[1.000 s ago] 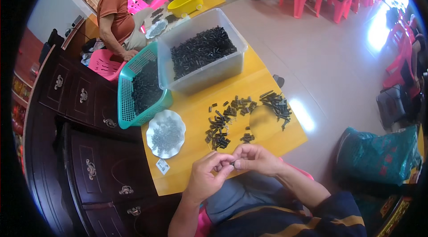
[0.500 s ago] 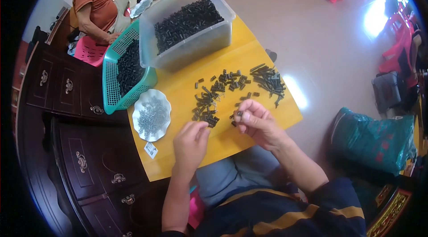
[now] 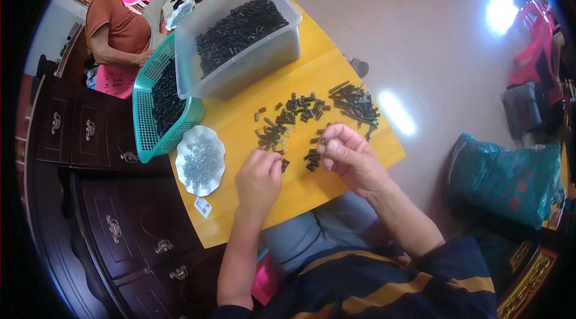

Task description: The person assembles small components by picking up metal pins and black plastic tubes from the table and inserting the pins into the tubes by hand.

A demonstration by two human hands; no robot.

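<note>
My right hand (image 3: 354,160) pinches a small black cylindrical piece (image 3: 324,141) between thumb and fingertips, just above the yellow table. My left hand (image 3: 259,180) is closed, its fingertips at the near edge of a loose heap of similar black pieces (image 3: 273,134); its fingers hide whatever they may hold. Another little cluster of black pieces (image 3: 312,160) lies beside my right fingertips, partly below them. Farther off, more short black cylinders (image 3: 306,106) are scattered. A pile of long, thin black strips (image 3: 355,106) lies at the table's right side.
On the yellow table (image 3: 234,226), a white scalloped dish (image 3: 218,178) holds small silvery pieces, with a white tag (image 3: 203,207) beside it. Behind stand a clear bin (image 3: 252,58) and a green basket (image 3: 139,121), both with black pieces. Dark drawers (image 3: 114,199) border the left; a seated person (image 3: 114,28) is beyond.
My left hand has moved slightly away from me, toward the heap, its fingers curling down. My right hand still pinches the piece. The view has shifted a little.
</note>
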